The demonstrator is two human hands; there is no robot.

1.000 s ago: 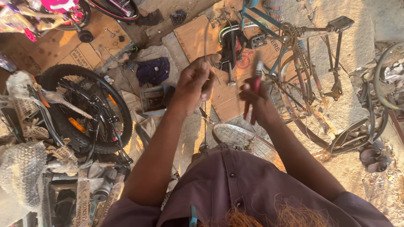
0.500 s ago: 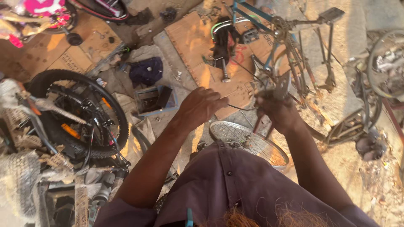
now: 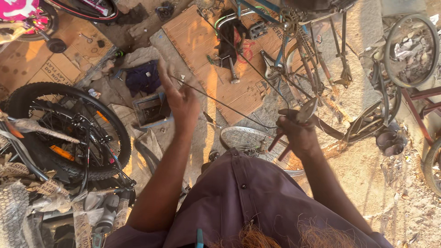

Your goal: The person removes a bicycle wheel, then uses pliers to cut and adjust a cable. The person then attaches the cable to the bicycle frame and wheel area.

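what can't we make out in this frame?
Head view only:
- Left hand: motion-blurred, so whether its fingers actually pinch the thin cable is unclear.
- Pliers: handles partly buried in the right hand; jaw contact with the cable is too small to tell.
- Bare wheel rim: near part hidden by the shirt.
- Upturned bicycle frame: cut off by the top edge.
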